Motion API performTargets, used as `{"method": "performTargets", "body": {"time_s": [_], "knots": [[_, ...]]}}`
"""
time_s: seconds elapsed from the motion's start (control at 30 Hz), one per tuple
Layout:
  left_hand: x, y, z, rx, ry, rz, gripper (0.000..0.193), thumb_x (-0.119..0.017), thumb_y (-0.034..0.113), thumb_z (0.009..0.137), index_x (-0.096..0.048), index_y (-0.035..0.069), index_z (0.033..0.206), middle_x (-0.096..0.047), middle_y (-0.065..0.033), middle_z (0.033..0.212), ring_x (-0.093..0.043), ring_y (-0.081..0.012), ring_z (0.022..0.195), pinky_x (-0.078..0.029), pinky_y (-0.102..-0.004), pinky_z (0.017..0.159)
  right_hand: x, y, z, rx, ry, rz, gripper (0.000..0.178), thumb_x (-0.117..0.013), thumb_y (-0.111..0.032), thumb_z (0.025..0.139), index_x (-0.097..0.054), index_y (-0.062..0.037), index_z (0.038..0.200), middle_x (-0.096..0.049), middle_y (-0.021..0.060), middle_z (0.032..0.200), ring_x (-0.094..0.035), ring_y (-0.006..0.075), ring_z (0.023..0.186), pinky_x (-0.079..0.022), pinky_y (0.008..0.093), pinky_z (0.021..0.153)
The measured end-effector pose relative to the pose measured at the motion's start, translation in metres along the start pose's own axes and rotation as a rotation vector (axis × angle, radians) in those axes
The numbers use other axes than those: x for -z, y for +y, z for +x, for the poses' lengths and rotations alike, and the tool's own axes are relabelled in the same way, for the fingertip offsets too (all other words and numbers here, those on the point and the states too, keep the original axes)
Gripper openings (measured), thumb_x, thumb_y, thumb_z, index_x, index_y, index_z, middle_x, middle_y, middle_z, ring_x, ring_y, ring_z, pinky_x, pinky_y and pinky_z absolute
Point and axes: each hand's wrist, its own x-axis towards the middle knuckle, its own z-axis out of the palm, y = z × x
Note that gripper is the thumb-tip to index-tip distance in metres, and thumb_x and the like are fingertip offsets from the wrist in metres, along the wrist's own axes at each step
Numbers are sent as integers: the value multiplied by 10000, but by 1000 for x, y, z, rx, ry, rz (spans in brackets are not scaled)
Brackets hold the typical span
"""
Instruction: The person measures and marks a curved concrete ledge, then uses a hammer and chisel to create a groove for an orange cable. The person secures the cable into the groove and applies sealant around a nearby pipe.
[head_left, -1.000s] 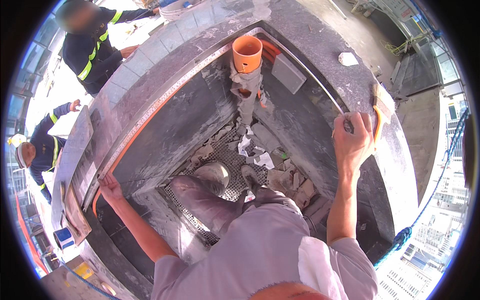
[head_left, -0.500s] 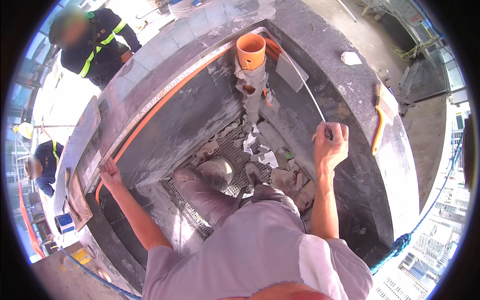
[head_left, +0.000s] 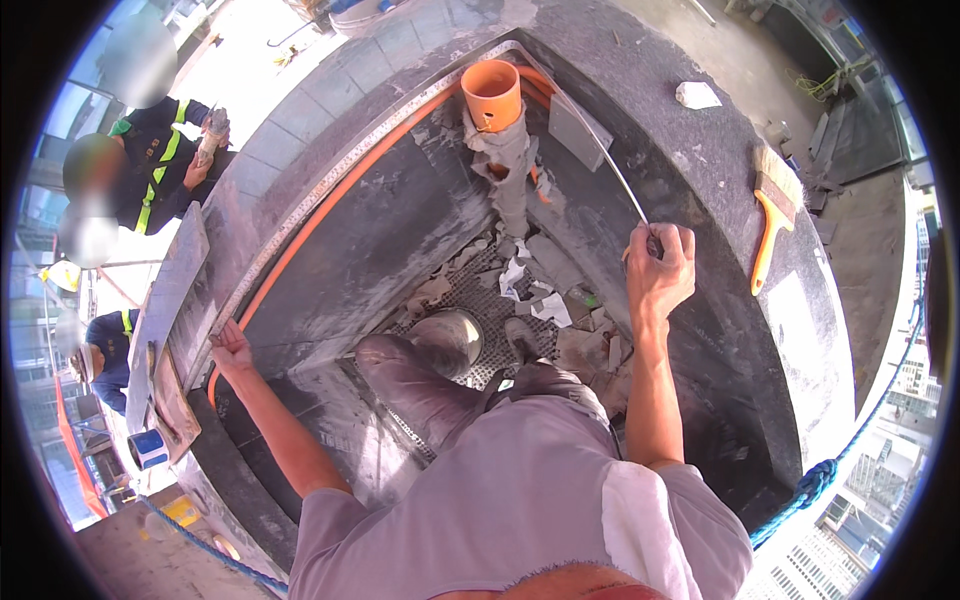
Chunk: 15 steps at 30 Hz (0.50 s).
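Observation:
A long pale, speckled strip (head_left: pixel 352 166) follows the inner upper edge of the dark stone wall on the left. It reaches the far corner, and from there a thin pale length runs to my right hand (head_left: pixel 661 268), whose fingers are curled round its end. My left hand (head_left: pixel 231 351) is at the strip's near left end, thumb and fingertips pinched on it. Just below the strip lies an orange tube (head_left: pixel 315 221). An orange pipe (head_left: pixel 492 92) on a mortar-coated upright stands in the corner between my hands.
A brush (head_left: pixel 772 220) with an orange handle and a white lump (head_left: pixel 698 95) lie on the right ledge. A grey tile (head_left: pixel 580 135) leans inside the right wall. Rubble and a round bucket (head_left: pixel 461 335) are by my legs. Co-workers (head_left: pixel 160 165) stand beyond the left wall.
My right hand has risen slightly with the strip's end. My left hand keeps its grip. The upper-left co-worker has moved left and now shows a greyish object in hand. My view has shifted a little.

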Motion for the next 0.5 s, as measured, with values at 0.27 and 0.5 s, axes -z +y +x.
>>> {"method": "performTargets", "body": {"time_s": [0.27,0.5], "knots": [[-14,6,-16,-7,35,7,480,-381,307,1195,-560,-74,1426,-620,-179,1521,-607,-323,1415,-558,-509,1179,0,1,-1,11,23,44,103,-807,-183,879,-723,-129,855,-724,40,926,-736,298,744,-565,424,656],[-10,13,-21,14,15,-11,486,-386,303,1193,-558,-77,1440,-630,-190,1513,-624,-330,1397,-563,-498,1173,6,6,0,7,-2,45,111,-801,-195,883,-713,-139,842,-719,28,919,-734,317,739,-560,447,642]]}}
